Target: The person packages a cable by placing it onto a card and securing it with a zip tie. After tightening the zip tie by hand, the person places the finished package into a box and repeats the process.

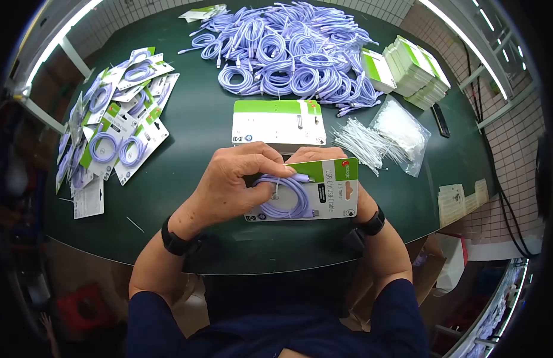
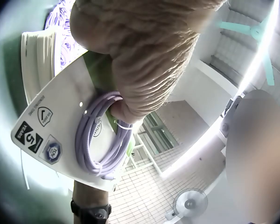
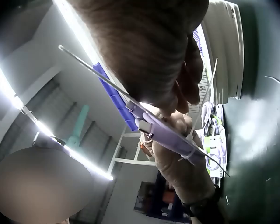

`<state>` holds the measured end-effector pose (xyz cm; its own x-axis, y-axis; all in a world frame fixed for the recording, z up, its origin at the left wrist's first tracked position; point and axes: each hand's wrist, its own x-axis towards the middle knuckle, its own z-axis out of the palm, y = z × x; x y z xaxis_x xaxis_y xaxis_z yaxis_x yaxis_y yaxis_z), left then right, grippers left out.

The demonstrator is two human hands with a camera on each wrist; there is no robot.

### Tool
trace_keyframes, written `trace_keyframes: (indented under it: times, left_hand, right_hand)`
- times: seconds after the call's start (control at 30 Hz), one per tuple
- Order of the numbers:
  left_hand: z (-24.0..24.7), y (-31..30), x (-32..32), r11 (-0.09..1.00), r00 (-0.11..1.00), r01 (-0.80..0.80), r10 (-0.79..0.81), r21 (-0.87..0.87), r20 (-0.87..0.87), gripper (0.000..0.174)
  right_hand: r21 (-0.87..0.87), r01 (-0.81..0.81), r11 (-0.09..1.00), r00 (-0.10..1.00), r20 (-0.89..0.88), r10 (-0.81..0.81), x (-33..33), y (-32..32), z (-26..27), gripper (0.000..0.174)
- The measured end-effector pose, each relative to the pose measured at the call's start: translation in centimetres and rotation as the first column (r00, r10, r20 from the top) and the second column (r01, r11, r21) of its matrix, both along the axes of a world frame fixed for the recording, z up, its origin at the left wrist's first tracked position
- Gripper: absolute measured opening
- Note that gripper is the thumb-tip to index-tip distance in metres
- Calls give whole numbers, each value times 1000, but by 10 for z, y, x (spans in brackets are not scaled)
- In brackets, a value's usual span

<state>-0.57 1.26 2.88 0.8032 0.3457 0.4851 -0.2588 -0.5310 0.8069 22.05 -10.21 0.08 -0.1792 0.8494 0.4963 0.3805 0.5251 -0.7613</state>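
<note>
A purple USB-C cable coil [image 1: 282,200] lies against the front of a white and green printed card [image 1: 339,173], bound to it by white ties. My left hand [image 1: 231,179] grips coil and card, its thumb pushed inside the loop and a fingertip by the connector. Behind the card, my right hand [image 1: 315,154] holds it from the back, mostly hidden in the head view. The right wrist view shows the card edge-on, with a white cable tie [image 3: 207,100] sticking out behind it near the curled right fingers [image 3: 192,70].
A stack of blank-fronted cards [image 1: 279,128] lies ahead, before a large heap of purple cables [image 1: 300,48]. Finished-looking carded cables [image 1: 109,131] pile at left. Loose white ties [image 1: 363,143], a plastic bag [image 1: 401,134], more card stacks [image 1: 416,71] and a black object [image 1: 440,120] occupy the right.
</note>
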Motion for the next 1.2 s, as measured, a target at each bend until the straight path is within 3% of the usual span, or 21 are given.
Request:
trace_keyframes:
  times: [0.2,0.3,0.47,0.57,0.7,0.77,0.93,1.2]
  left_hand:
    - [-2,-1,3,1000,1000,0,0,5,-1,39]
    - [-5,-2,4,998,999,21,-22,-66,-25,39]
    - [-1,-6,5,999,999,20,-21,-37,-40,40]
    - [-5,-10,6,997,997,56,-53,47,-54,44]
    - [-14,-9,6,992,994,33,-19,125,-107,49]
    - [-14,-8,6,962,995,72,-50,265,-89,54]
    - [-16,-6,5,904,982,54,28,423,-187,52]
    - [-17,-7,8,852,999,43,-35,521,-25,36]
  right_hand:
    - [-40,0,999,1000,4,0,1,0,2,24]
    - [-30,25,999,992,126,-21,3,0,6,26]
    - [46,35,998,982,181,-43,5,5,7,20]
    - [-18,137,990,970,203,-131,6,2,12,14]
    - [37,240,970,944,224,-242,4,3,12,11]
    - [45,228,973,945,231,-232,1,1,15,11]
    - [25,249,968,943,223,-248,6,2,12,9]
    - [11,256,967,934,253,-250,7,3,10,9]
